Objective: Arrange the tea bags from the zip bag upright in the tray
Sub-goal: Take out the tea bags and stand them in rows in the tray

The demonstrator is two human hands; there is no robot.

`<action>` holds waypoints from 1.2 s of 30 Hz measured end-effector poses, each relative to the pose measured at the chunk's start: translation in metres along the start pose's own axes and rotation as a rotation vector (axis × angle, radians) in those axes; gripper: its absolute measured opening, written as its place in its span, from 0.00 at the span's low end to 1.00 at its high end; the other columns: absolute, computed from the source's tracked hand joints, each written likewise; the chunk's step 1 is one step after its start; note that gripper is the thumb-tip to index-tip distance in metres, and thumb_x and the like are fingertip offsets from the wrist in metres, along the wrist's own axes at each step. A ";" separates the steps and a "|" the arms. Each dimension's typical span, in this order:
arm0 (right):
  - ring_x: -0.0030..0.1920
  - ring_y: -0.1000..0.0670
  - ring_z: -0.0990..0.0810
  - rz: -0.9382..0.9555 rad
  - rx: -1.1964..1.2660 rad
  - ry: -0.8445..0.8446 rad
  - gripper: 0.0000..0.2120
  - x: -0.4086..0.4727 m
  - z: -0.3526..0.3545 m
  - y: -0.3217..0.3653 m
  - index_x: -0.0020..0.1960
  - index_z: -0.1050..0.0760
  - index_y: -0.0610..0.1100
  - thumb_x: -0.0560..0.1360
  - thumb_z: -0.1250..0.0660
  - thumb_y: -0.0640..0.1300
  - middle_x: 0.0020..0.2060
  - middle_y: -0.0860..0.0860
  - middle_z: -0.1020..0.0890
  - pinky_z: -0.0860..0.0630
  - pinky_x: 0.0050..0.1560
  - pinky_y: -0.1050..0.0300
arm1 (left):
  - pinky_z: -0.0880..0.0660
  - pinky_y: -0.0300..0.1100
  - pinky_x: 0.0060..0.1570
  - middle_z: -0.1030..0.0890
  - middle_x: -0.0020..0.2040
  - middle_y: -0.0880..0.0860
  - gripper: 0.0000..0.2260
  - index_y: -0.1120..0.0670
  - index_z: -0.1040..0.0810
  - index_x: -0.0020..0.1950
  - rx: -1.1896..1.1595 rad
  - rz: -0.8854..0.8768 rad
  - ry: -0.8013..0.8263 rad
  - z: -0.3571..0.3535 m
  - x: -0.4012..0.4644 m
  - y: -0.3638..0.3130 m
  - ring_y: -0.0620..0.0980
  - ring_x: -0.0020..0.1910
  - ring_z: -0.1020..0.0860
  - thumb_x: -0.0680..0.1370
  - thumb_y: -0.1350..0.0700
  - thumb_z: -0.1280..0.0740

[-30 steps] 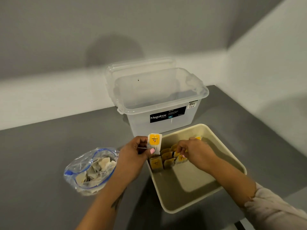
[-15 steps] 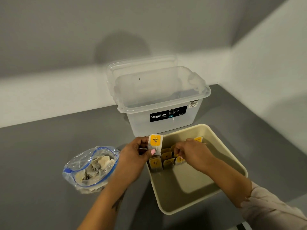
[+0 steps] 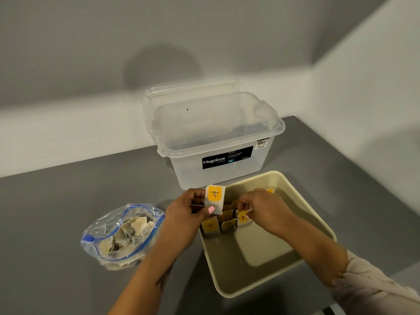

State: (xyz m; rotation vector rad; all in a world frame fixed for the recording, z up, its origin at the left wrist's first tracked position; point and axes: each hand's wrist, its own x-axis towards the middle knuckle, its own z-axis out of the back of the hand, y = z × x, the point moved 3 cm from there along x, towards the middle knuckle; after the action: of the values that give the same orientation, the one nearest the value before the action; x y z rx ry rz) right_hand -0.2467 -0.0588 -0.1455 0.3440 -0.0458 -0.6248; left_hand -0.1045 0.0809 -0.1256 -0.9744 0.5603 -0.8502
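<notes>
Clear Megabox bin (image 3: 218,142) on grey counter (image 3: 56,212), seemingly empty.

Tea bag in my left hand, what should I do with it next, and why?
Probably stand it in the tray beside the upright row: the left hand pinches the tea bag above the rim, while the right hand steadies the row.

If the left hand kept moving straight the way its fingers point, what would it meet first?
Probably the right hand, just past the held tea bag that the left hand pinches; depth is unclear, so it might pass above.
</notes>
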 end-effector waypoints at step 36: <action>0.49 0.51 0.22 -0.037 -0.223 0.054 0.11 0.002 0.009 -0.041 0.52 0.21 0.54 0.76 0.37 0.41 0.47 0.53 0.19 0.26 0.57 0.56 | 0.34 0.21 0.42 0.23 0.51 0.40 0.15 0.40 0.29 0.53 0.185 -0.148 -0.028 -0.017 0.003 -0.020 0.32 0.48 0.26 0.74 0.58 0.30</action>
State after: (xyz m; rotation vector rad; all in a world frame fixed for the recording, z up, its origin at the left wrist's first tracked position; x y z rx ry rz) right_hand -0.2696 -0.0934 -0.1510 0.1461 0.0814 -0.6504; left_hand -0.1229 0.0647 -0.1164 -0.8646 0.3814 -1.0010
